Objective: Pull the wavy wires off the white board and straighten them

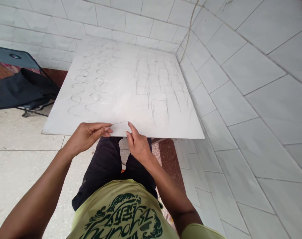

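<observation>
A thin wire (120,123) runs between my two hands at the near edge of a white board (131,86). My left hand (90,134) pinches one end with its fingers pressed together. My right hand (137,142) pinches the other end between thumb and forefinger. Several bent wires lie on the board: wavy curls (91,83) on its left half, straighter zigzag strands (160,89) on its right half.
A tiled wall (240,83) runs close along the board's right side and behind it. A dark folding chair (24,86) with black cloth stands on the floor at the left. A thin cable (188,31) hangs in the wall corner.
</observation>
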Motion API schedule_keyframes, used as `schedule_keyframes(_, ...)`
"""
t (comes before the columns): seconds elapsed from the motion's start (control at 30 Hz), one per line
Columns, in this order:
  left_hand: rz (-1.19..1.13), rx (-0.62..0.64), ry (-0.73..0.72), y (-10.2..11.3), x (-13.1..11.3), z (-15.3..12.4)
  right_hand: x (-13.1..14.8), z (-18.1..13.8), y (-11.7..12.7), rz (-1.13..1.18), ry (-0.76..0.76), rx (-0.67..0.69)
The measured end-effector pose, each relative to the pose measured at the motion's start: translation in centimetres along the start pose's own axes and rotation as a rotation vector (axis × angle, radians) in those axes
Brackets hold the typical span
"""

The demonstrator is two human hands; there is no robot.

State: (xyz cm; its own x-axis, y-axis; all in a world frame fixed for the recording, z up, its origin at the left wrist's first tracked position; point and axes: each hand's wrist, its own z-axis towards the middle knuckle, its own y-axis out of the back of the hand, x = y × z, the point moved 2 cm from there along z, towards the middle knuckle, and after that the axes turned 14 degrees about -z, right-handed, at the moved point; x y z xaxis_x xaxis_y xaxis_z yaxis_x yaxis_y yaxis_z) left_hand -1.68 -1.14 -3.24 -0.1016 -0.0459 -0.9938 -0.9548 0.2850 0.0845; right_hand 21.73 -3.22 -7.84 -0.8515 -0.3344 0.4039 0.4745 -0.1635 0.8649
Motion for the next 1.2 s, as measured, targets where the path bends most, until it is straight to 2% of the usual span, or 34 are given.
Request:
schedule_keyframes(0.23,0.011,-0.008,0.024,0.9,-0.1,0.9,-0.1,0.1,0.1,0.033,-0.012,0.011)
schedule_keyframes(0.3,0.006,-0.006,0.030,0.8,0.0,0.9,-0.1,0.3,0.2,0.062,-0.048,-0.002)
schedule_keyframes(0.37,-0.007,-0.058,0.027,0.2,0.2,0.6,-0.1,0.5,0.4,0.094,-0.100,-0.023)
schedule_keyframes(0.47,-0.060,-0.169,0.064,-1.8,0.9,-0.4,-0.2,1.1,0.7,0.145,-0.180,-0.064)
schedule_keyframes(0.5,-0.102,-0.159,0.102,-2.8,1.2,-0.7,-0.2,1.3,0.7,0.167,-0.199,-0.072)
schedule_keyframes(0.67,-0.294,0.068,0.249,-8.1,1.9,-1.7,0.1,1.8,0.7,0.263,-0.244,-0.072)
schedule_keyframes(0.77,-0.404,0.080,0.301,-9.5,1.9,-1.6,0.2,1.9,0.6,0.313,-0.269,-0.072)
schedule_keyframes(1.03,-0.484,0.006,0.355,-10.0,2.0,-0.7,-0.2,2.3,0.0,0.496,-0.276,-0.100)
schedule_keyframes(1.2,-0.407,-0.047,0.329,-8.6,1.0,1.1,-0.7,3.1,0.8,0.529,-0.215,-0.150)
